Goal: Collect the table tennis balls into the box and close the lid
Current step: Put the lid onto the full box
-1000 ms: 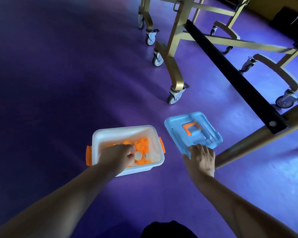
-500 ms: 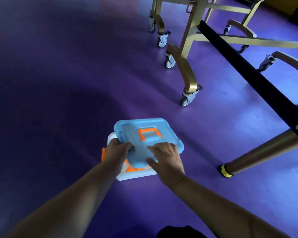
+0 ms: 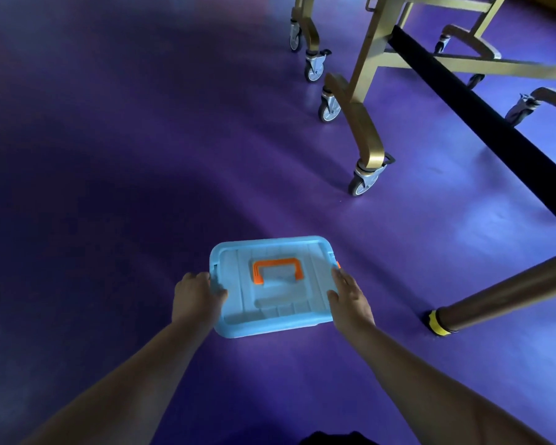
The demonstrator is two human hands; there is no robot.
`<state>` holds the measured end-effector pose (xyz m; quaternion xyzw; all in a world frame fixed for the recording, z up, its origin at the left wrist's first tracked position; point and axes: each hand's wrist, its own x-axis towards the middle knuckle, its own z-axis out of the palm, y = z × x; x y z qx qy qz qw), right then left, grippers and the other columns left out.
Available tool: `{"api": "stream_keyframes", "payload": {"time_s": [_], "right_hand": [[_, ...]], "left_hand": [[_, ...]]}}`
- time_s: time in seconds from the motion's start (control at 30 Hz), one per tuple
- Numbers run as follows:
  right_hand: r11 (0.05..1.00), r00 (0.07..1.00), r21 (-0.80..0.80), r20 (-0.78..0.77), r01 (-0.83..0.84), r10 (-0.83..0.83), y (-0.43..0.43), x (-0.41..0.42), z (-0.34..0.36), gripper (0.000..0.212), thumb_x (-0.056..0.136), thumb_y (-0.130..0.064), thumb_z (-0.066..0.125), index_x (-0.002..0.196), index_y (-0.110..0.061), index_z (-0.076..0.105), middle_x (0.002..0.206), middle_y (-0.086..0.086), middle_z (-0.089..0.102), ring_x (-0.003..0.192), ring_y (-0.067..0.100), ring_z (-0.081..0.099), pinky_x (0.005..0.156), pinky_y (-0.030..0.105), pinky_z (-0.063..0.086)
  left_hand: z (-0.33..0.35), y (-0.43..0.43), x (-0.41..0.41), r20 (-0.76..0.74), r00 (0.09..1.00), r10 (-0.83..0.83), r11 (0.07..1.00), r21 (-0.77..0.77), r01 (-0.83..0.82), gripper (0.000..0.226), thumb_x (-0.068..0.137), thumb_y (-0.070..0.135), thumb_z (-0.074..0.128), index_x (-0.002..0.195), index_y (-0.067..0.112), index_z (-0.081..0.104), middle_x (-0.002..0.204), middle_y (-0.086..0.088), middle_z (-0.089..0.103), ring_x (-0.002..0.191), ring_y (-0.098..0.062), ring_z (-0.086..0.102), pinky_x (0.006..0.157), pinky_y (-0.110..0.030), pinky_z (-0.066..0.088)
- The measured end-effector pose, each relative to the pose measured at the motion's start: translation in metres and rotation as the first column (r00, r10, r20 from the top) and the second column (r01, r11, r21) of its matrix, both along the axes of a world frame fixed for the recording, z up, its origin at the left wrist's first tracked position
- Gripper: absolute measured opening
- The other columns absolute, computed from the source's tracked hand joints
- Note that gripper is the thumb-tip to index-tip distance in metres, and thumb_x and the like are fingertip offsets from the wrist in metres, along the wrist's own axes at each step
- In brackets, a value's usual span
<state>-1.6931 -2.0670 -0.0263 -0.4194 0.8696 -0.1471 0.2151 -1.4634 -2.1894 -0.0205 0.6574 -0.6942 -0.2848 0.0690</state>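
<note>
A light blue lid with an orange handle lies flat over the white box on the purple floor, covering it fully. The box body and the balls inside are hidden under the lid. My left hand grips the lid's left edge, thumb on top and fingers curled over the side. My right hand presses on the lid's right edge with fingers extended, next to an orange side latch that just peeks out.
A gold table-tennis table frame on caster wheels stands at the far right. A black bar runs diagonally across it. A brown leg with a yellow band rests on the floor right of the box.
My right hand took the lid from the floor on the right and brought it over the box. My left hand left the balls. The lid now sits square, with one hand at each side.
</note>
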Motion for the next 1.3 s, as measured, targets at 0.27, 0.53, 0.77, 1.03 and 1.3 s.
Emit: {"api": "stream_keyframes", "payload": {"time_s": [0.27, 0.53, 0.77, 1.03, 1.3], "right_hand": [[0.998, 1.000, -0.054, -0.012, 0.024, -0.024, -0.003, -0.005, -0.007, 0.053, 0.093, -0.007, 0.040, 0.143, -0.025, 0.038, 0.149, -0.010, 0.033, 0.130, 0.016, 0.040, 0.094, 0.028, 0.040], [0.971, 0.962, -0.072, 0.173, 0.226, -0.211, -0.015, -0.019, -0.012, 0.059, 0.089, -0.014, 0.051, 0.144, -0.018, 0.031, 0.143, 0.006, 0.035, 0.128, 0.027, 0.039, 0.087, 0.033, 0.039], [0.858, 0.704, 0.043, 0.552, 0.511, -0.447, -0.011, -0.022, -0.024, 0.065, 0.081, -0.033, 0.062, 0.137, -0.012, 0.037, 0.129, 0.008, 0.045, 0.109, 0.027, 0.052, 0.080, 0.030, 0.039], [0.888, 0.872, -0.179, 0.346, 0.423, -0.346, -0.014, -0.014, -0.022, 0.022, 0.077, -0.020, 0.057, 0.097, -0.014, 0.062, 0.094, 0.008, 0.057, 0.070, 0.015, 0.049, 0.051, 0.023, 0.037], [0.907, 0.914, -0.144, 0.156, 0.396, -0.375, -0.015, -0.003, -0.016, 0.031, 0.088, -0.014, 0.051, 0.118, -0.016, 0.058, 0.101, -0.002, 0.047, 0.082, 0.018, 0.048, 0.068, 0.026, 0.035]], "left_hand": [[-0.022, -0.010, 0.005, -0.029, 0.999, 0.027, 0.986, 0.166, -0.022, 0.036, 0.085, 0.035, 0.057, 0.116, 0.017, 0.059, 0.107, -0.012, 0.062, 0.093, -0.028, 0.057, 0.077, -0.037, 0.048], [-0.024, -0.008, -0.002, -0.114, 0.942, 0.315, 0.933, 0.220, -0.285, 0.029, 0.079, 0.028, 0.067, 0.097, 0.006, 0.063, 0.096, -0.012, 0.064, 0.074, -0.025, 0.057, 0.058, -0.032, 0.038], [-0.024, 0.015, -0.006, -0.211, 0.943, 0.257, 0.963, -0.025, -0.269, 0.017, 0.088, 0.025, 0.055, 0.075, 0.014, 0.056, 0.072, 0.000, 0.058, 0.061, -0.015, 0.052, 0.051, -0.027, 0.034], [-0.026, 0.013, -0.013, -0.118, 0.969, 0.216, 0.961, -0.148, -0.232, 0.017, 0.093, 0.017, 0.046, 0.087, 0.010, 0.060, 0.078, 0.000, 0.055, 0.066, -0.019, 0.048, 0.061, -0.030, 0.033], [-0.026, 0.012, -0.011, -0.103, 0.976, 0.191, 0.968, -0.147, -0.205, 0.017, 0.092, 0.018, 0.047, 0.093, 0.009, 0.062, 0.083, -0.003, 0.060, 0.068, -0.020, 0.052, 0.061, -0.031, 0.037]]}}
